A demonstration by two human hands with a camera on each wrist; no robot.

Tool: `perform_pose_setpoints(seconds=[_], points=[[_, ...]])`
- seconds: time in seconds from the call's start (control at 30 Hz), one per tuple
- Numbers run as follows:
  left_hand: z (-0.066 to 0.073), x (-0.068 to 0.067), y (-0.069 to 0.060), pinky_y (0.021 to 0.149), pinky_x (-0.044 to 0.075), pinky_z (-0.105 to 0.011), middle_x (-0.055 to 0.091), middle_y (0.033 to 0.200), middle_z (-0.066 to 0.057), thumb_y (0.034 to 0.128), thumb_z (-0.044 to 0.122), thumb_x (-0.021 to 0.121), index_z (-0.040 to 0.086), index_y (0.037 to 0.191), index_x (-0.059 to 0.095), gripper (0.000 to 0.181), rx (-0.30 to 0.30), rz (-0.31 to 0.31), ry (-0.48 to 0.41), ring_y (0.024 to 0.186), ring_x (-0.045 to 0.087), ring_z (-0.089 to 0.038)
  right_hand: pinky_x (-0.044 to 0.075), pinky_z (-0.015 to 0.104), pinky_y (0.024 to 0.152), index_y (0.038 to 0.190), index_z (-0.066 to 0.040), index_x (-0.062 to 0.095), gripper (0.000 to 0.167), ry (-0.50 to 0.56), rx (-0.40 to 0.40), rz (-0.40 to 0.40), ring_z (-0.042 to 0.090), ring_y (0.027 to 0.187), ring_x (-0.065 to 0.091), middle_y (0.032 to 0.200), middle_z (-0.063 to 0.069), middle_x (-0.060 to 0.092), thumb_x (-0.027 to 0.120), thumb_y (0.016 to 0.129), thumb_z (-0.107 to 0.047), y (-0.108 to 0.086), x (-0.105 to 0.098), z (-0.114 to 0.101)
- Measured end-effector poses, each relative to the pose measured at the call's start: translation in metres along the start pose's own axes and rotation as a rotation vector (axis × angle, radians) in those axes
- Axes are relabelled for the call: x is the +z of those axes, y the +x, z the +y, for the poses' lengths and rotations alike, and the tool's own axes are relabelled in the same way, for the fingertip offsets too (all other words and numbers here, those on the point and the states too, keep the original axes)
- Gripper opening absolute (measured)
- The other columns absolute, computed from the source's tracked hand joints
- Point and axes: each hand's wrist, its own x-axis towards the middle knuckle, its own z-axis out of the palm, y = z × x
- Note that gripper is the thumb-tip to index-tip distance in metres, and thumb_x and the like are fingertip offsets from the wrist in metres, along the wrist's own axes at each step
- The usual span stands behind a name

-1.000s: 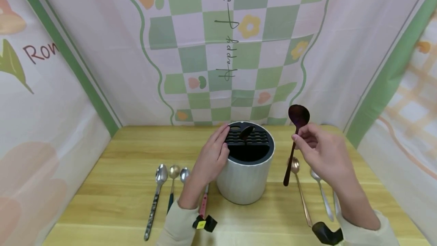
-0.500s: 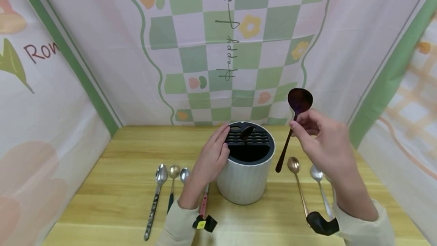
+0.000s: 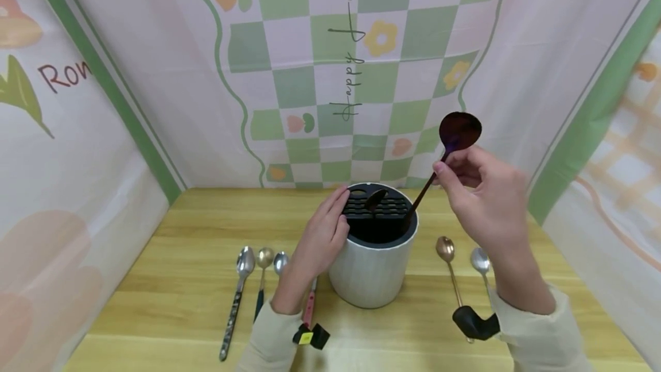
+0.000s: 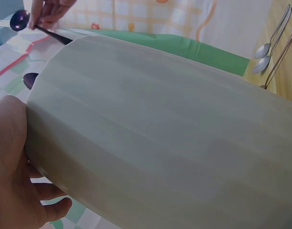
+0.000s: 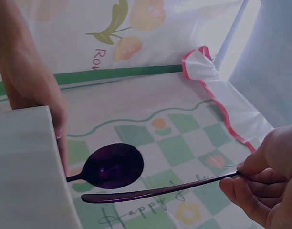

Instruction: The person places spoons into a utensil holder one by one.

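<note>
A white ribbed cutlery holder (image 3: 369, 277) with a black slotted top (image 3: 356, 206) stands upright on the table. My left hand (image 3: 322, 234) rests against its left side, fingers extended along the rim. In my right hand (image 3: 485, 200) I pinch a dark purple spoon (image 3: 459, 130) by the handle, just below its round bowl. The bowl points up, and the handle slants down to the left, its tip by the right part of the holder's top. In the right wrist view that tip is just above the rim. Another dark spoon (image 5: 115, 166) stands in the slotted part, its lower handle hidden.
Left of the holder lie several spoons, among them a silver spoon (image 3: 245, 263) with a patterned handle and a pink-handled piece (image 3: 310, 306). A copper-coloured spoon (image 3: 446, 250) and a silver spoon (image 3: 480, 260) lie on the right. A printed cloth (image 3: 284, 45) hangs behind the table.
My right hand has raised the dark purple spoon and brought it slightly left, so its handle tip went from over the table to the holder's top. The left hand keeps its place.
</note>
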Motion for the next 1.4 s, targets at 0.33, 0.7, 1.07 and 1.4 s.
perform_pose_setpoints(seconds=[0.33,0.7,1.07,1.4], points=[[-0.001,0.001,0.0,0.123,0.031,-0.039,0.028,0.165,0.0,0.1039,0.021,0.035,0.008,0.154,0.036,0.052,-0.002,-0.008,-0.006,0.151,0.031,-0.022,0.047,-0.002,0.069,0.087,0.008,0.067,0.009,0.003,0.011,-0.084,-0.022,0.072,0.054,0.08,0.02,0.072,0.071,0.088,0.0,-0.012,0.027,0.024],[-0.001,0.003,0.0,0.123,0.032,-0.039,0.03,0.164,-0.001,0.1034,0.02,0.036,0.007,0.154,0.037,0.052,0.01,0.005,0.001,0.15,0.031,-0.02,0.049,0.001,0.064,0.087,0.004,0.068,0.008,-0.03,0.057,-0.207,0.001,0.068,0.066,0.078,0.015,0.073,0.075,0.083,0.003,-0.03,0.046,0.043],[-0.001,0.001,0.0,0.123,0.031,-0.038,0.03,0.164,-0.002,0.1033,0.02,0.035,0.007,0.154,0.037,0.052,-0.001,0.0,0.001,0.151,0.031,-0.02,0.055,0.011,0.061,0.092,0.001,0.068,0.015,-0.046,0.025,-0.305,0.022,0.071,0.071,0.081,0.012,0.073,0.076,0.08,0.007,-0.037,0.059,0.055],[-0.002,0.001,0.001,0.123,0.032,-0.038,0.031,0.164,-0.002,0.1031,0.019,0.035,0.005,0.152,0.039,0.051,0.017,0.016,0.011,0.15,0.032,-0.02,0.053,0.008,0.061,0.093,0.001,0.068,0.014,-0.041,0.016,-0.296,0.024,0.071,0.072,0.082,0.014,0.074,0.074,0.081,0.006,-0.036,0.061,0.055]])
